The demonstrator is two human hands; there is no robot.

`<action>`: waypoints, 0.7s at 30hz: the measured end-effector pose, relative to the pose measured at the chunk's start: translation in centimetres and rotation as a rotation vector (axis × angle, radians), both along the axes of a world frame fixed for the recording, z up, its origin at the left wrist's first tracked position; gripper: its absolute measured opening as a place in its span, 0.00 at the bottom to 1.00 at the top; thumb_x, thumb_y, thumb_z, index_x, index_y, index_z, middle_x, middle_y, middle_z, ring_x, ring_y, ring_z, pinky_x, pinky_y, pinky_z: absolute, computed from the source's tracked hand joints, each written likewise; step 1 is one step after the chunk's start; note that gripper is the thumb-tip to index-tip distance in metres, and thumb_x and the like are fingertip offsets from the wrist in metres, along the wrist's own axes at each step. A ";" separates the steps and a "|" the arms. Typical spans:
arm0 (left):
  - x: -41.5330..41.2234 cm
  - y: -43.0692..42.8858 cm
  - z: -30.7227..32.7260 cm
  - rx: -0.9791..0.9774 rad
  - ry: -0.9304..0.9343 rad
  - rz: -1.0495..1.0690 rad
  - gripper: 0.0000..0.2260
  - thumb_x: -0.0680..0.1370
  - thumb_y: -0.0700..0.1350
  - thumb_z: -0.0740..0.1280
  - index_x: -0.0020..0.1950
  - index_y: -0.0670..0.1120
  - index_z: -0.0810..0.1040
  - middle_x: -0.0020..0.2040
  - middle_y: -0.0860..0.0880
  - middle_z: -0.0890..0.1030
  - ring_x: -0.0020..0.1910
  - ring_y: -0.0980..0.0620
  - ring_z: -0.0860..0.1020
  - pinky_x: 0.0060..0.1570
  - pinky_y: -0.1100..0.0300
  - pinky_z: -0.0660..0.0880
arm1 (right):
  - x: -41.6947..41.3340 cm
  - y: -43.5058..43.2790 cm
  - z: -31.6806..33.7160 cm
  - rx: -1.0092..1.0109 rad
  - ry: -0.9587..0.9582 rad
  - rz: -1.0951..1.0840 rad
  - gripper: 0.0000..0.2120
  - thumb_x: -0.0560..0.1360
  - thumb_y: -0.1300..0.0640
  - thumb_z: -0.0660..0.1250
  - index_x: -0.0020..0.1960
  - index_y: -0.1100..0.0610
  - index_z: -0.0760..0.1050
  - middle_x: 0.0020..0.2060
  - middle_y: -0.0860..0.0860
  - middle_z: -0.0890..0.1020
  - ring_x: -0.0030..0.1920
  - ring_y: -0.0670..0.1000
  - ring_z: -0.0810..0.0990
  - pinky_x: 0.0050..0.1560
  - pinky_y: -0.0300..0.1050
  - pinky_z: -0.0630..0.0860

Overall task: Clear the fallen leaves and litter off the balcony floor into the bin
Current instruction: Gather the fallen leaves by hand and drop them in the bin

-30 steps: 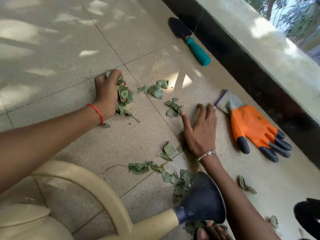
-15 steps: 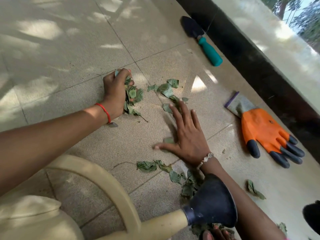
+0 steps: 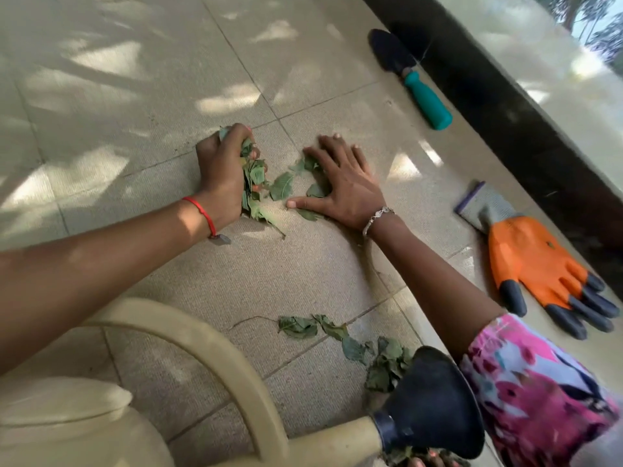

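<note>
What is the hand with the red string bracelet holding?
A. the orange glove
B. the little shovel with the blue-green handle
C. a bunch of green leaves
C: the left hand has its fingers curled round a bunch of green leaves, while the orange glove and the trowel lie untouched off to the side.

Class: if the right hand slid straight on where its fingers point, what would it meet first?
Probably nothing: the right hand points its fingers over bare floor tiles to the picture's edge. The trowel lies off to the right.
</note>
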State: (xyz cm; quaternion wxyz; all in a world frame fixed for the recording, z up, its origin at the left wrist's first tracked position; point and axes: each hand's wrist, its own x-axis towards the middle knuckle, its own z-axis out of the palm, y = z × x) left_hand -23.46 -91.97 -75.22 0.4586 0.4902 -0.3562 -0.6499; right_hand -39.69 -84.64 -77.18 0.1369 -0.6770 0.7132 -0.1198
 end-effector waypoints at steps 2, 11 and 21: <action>0.6 -0.7 0.0 -0.032 -0.014 0.012 0.11 0.71 0.42 0.64 0.29 0.45 0.67 0.26 0.48 0.67 0.27 0.49 0.65 0.25 0.64 0.63 | 0.4 -0.3 0.0 -0.017 -0.056 0.080 0.42 0.67 0.31 0.63 0.72 0.55 0.61 0.73 0.52 0.60 0.75 0.53 0.54 0.75 0.52 0.46; 2.5 -1.5 -0.9 -0.002 -0.033 0.066 0.09 0.68 0.45 0.65 0.30 0.46 0.69 0.28 0.48 0.67 0.29 0.48 0.67 0.26 0.63 0.63 | 5.0 -0.7 -0.8 -0.190 0.001 0.292 0.37 0.67 0.31 0.60 0.68 0.54 0.69 0.66 0.59 0.69 0.66 0.59 0.68 0.66 0.57 0.66; 2.6 -1.1 0.1 0.073 0.002 0.009 0.11 0.76 0.42 0.61 0.34 0.46 0.68 0.27 0.50 0.67 0.24 0.50 0.69 0.23 0.67 0.60 | 5.4 -1.9 -1.2 -0.487 0.295 0.197 0.18 0.74 0.46 0.55 0.38 0.57 0.77 0.32 0.51 0.78 0.29 0.55 0.77 0.24 0.37 0.62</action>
